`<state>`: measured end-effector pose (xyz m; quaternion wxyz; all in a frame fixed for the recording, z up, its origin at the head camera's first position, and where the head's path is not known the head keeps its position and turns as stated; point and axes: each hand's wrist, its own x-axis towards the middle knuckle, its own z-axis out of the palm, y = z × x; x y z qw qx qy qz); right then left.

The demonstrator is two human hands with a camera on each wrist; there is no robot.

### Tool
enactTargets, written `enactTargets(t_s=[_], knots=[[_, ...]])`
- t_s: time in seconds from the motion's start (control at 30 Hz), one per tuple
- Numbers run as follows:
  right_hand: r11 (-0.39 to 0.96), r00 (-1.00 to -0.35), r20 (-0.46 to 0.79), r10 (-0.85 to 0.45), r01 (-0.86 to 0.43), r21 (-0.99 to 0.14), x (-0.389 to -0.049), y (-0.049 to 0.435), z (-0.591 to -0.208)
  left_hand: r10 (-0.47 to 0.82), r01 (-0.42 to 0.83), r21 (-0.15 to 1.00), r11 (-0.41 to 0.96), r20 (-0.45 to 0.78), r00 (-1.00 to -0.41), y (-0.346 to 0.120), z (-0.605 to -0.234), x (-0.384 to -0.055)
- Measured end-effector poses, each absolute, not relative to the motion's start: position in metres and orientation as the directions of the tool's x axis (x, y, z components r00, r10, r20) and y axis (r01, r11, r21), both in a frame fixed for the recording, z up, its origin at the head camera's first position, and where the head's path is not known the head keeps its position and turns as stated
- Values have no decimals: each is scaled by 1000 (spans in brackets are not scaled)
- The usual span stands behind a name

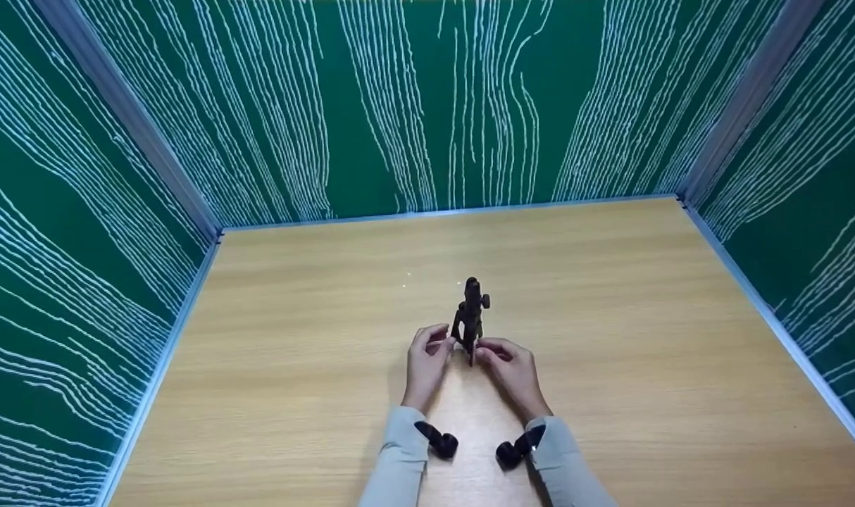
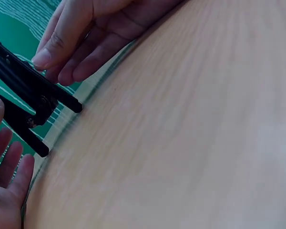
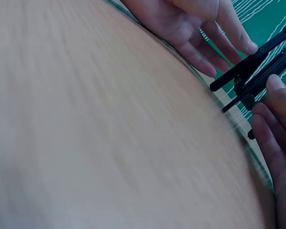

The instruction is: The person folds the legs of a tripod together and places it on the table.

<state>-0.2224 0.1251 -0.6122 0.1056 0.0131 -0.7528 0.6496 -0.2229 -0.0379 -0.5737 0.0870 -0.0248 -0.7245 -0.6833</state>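
Note:
Between the two hands is a small black tripod [image 1: 472, 317] with slim legs and a side knob; the left wrist view shows its lower legs [image 2: 69, 99] up close. My left hand [image 1: 426, 362] is at its left leg, the thumb touching it and the fingers loosely spread. On the other side my right hand [image 1: 512, 366] pinches a leg between thumb and fingers. In the right wrist view several leg tips of the tripod [image 3: 250, 78] point down toward the table. Whether they touch the wood cannot be made out.
The light wooden table [image 1: 301, 366] is bounded by green panels [image 1: 441, 91] with wavy white lines, set in metal framing [image 1: 139, 113]. A few tiny white specks [image 1: 408, 274] lie beyond the left hand. Black wrist cameras [image 1: 441, 443] stick out from the sleeves.

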Motion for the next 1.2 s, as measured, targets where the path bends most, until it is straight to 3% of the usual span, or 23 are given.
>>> enactTargets(t_s=[0.23, 0.47, 1.0, 1.2], knots=[[169, -963, 185, 194, -153, -974, -215, 122, -586, -109, 134, 991, 18, 135, -985, -33, -575, -213], [107, -978, 104, 182, -85, -991, -227, 125, -602, -34, 148, 989, -5, 148, -988, -25, -582, -208], [295, -972, 158, 173, -102, -950, -238, 115, -610, -3, 189, 981, 42, 189, -982, -16, -576, -209], [276, -966, 174, 193, -117, -954, -238, 115, -611, 8, 196, 980, 46, 196, -981, -18, -575, -210]])
